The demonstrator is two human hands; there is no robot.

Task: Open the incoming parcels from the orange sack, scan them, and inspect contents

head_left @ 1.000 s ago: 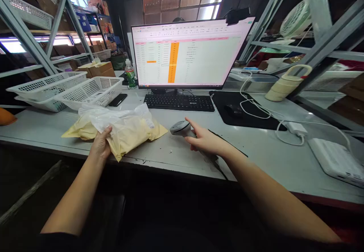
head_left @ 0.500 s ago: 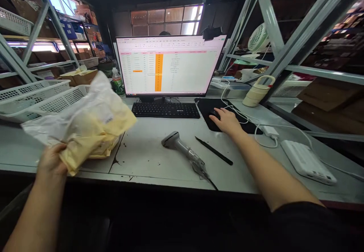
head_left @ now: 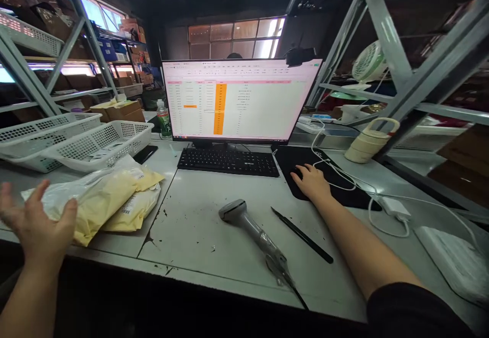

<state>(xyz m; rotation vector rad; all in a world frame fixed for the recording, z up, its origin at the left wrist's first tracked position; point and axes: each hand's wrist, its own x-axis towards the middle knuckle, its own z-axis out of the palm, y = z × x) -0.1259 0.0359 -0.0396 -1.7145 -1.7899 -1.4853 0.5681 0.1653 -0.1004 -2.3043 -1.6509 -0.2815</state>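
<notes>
My left hand (head_left: 36, 221) hovers open with fingers spread, just left of a yellow plastic package (head_left: 99, 200) lying on the grey table (head_left: 198, 236). A second yellow package (head_left: 133, 210) lies partly under the first one. My right hand (head_left: 311, 182) rests cupped over a black mouse (head_left: 297, 173) on the black mouse pad (head_left: 344, 195). A grey barcode scanner (head_left: 248, 226) lies loose on the table between my arms. A black pen (head_left: 301, 233) lies beside the scanner.
A monitor (head_left: 239, 101) with a spreadsheet stands behind a black keyboard (head_left: 228, 161). White baskets (head_left: 97, 144) and a phone (head_left: 145, 153) sit at left. A green bottle (head_left: 164, 119), tape rolls (head_left: 369, 144), white cables (head_left: 367, 195) and a white device (head_left: 454, 261) lie around. Metal shelving flanks both sides.
My left hand laid the yellow package down on the other one and let go, now open. My right hand left the scanner a second ago and stays on the mouse.
</notes>
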